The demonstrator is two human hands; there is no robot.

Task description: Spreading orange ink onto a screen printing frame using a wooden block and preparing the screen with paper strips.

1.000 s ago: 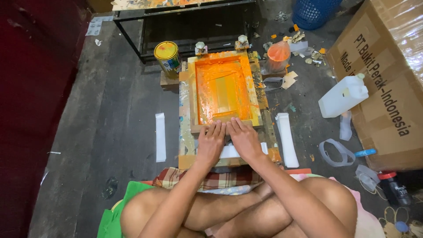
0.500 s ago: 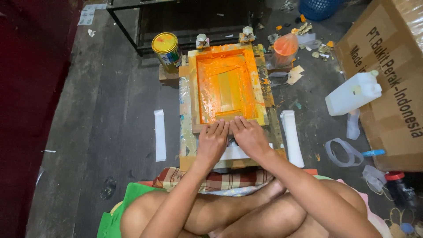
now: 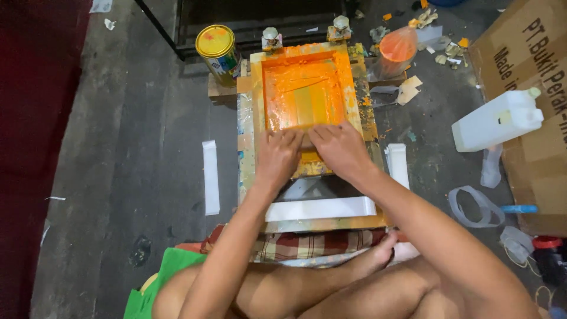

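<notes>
A wooden screen-printing frame [image 3: 256, 94] covered in orange ink lies on a paint-stained board [image 3: 244, 159] on the floor in front of me. My left hand [image 3: 277, 158] and my right hand [image 3: 339, 150] rest side by side on the frame's near end. Their fingers curl over a squeegee [image 3: 307, 140], of which only a brown piece shows between the hands. A white strip [image 3: 322, 208] lies on the board just below my wrists. My crossed legs and one foot fill the bottom of the view.
A yellow-lidded paint can [image 3: 217, 50] stands at the frame's far left and an orange-filled container [image 3: 397, 50] at its far right. A white jerrycan [image 3: 496, 121] leans on a cardboard box [image 3: 531, 71]. White strips [image 3: 210, 177] lie either side of the board.
The view has drawn closer to the frame. Both hands stay at the frame's near end, shifted slightly towards the ink.
</notes>
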